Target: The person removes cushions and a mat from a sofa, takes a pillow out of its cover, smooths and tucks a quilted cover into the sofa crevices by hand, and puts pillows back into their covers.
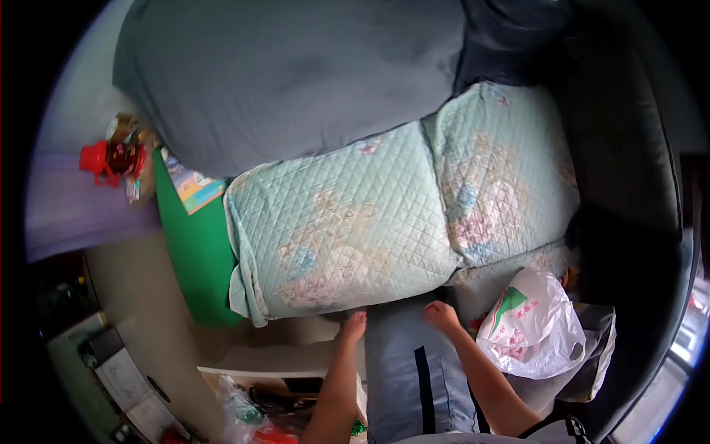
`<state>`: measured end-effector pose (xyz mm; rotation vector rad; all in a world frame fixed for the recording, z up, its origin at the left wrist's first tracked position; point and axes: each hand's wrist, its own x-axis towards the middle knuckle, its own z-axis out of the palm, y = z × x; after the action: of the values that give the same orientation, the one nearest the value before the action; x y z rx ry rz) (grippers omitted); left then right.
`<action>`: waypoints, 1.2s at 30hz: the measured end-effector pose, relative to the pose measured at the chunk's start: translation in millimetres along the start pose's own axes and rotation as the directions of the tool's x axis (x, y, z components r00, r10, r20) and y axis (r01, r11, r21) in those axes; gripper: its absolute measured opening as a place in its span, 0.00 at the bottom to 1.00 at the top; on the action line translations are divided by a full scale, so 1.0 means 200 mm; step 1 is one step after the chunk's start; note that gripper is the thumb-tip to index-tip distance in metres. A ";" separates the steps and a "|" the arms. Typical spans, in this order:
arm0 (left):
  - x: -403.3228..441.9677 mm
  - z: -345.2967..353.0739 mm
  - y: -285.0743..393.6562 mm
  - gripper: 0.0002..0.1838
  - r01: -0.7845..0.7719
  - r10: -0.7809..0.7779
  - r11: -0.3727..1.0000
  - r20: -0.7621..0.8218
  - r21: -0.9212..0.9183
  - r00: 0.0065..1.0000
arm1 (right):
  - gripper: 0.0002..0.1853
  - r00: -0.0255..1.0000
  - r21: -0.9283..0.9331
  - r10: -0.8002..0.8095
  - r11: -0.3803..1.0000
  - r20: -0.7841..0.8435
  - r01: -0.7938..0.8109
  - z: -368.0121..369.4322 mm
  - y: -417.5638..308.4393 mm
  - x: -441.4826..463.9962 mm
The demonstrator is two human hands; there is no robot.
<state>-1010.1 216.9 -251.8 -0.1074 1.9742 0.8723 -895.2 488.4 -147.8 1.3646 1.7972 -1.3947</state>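
Nearest my camera, the grey padded piece point(414, 370) with its black strip point(424, 388) runs away from the body, and I take it as my landmark. The left hand point(355, 326) is at its far left edge, fingers curled in; I cannot tell whether they grip it. The right hand point(442, 315) is opposite, at the far right edge, fingers bent and partly hidden, its hold equally unclear to me.

Left of the grey padded piece, a light-rimmed open container point(251, 372) crowds the near side, with a clear plastic bag point(238, 405) and red items in it. On the right, a white plastic bag point(529, 325) with red and green print takes up the space near the right forearm.

Just beyond the landmark's far end I see two floral quilted covers, a wide one point(344, 229) and a narrower one point(506, 174) to its right. Farther left are a green panel point(194, 255), a colourful booklet point(198, 192) and a red plastic item point(96, 159). The large grey backrest point(296, 81) spans the area behind the covers.
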 end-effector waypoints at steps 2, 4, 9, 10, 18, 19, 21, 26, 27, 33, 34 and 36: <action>0.10 0.11 0.24 0.16 -0.057 0.051 0.994 0.066 0.090 0.997 | 0.11 0.999 0.045 0.035 0.998 -0.039 -0.033 -0.14 0.05 -0.01; 0.13 0.14 0.65 0.17 -0.104 0.066 0.956 0.143 0.276 0.988 | 0.10 0.993 0.029 0.010 1.000 -0.121 -0.007 -0.25 0.11 -0.02; 0.38 0.20 1.04 0.13 -0.278 0.276 0.937 0.039 0.210 0.960 | 0.09 0.974 0.183 0.066 0.983 -0.216 -0.026 -0.41 0.32 0.03; 0.39 0.18 1.11 0.12 -0.345 0.342 0.919 0.049 0.191 0.938 | 0.09 0.974 0.198 0.078 0.980 -0.214 -0.035 -0.44 0.34 0.04; 0.53 0.38 1.57 0.17 -0.486 0.518 0.599 0.155 0.637 0.841 | 0.10 0.969 0.381 0.060 0.924 -0.239 0.037 -0.53 0.29 0.27; 0.61 0.45 1.63 0.19 -0.571 0.614 0.516 0.189 0.638 0.766 | 0.10 0.971 0.385 0.085 0.923 -0.222 0.007 -0.53 0.28 0.28; 0.75 0.65 1.73 0.21 -0.600 0.686 0.488 0.146 0.634 0.712 | 0.10 0.993 0.345 0.002 0.938 -0.118 0.039 -0.55 0.24 0.30; 0.87 1.10 1.95 0.29 -0.030 0.491 0.421 -0.200 0.906 0.848 | 0.10 0.998 0.286 -0.045 0.956 -0.051 0.058 -0.60 0.26 0.35; 0.88 1.12 1.93 0.29 -0.022 0.472 0.420 -0.198 0.907 0.859 | 0.10 0.999 0.280 -0.027 0.959 -0.042 0.038 -0.61 0.27 0.37; 0.97 0.99 1.79 0.10 -0.414 0.758 0.278 0.066 0.867 0.648 | 0.10 0.998 0.243 -0.022 0.969 -0.064 0.037 -0.70 0.38 0.47; 0.97 0.97 1.78 0.10 -0.413 0.760 0.279 0.063 0.867 0.647 | 0.10 0.998 0.223 -0.011 0.975 -0.065 0.026 -0.73 0.38 0.48; 0.92 0.94 1.77 0.06 -0.650 0.724 0.156 0.361 0.744 0.588 | 0.10 0.999 0.243 0.006 0.970 -0.050 0.007 -0.79 0.36 0.48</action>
<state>-1118.7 643.8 -264.7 1.5121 2.3015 0.2982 -836.4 670.4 -201.8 1.5339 1.7003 -1.6386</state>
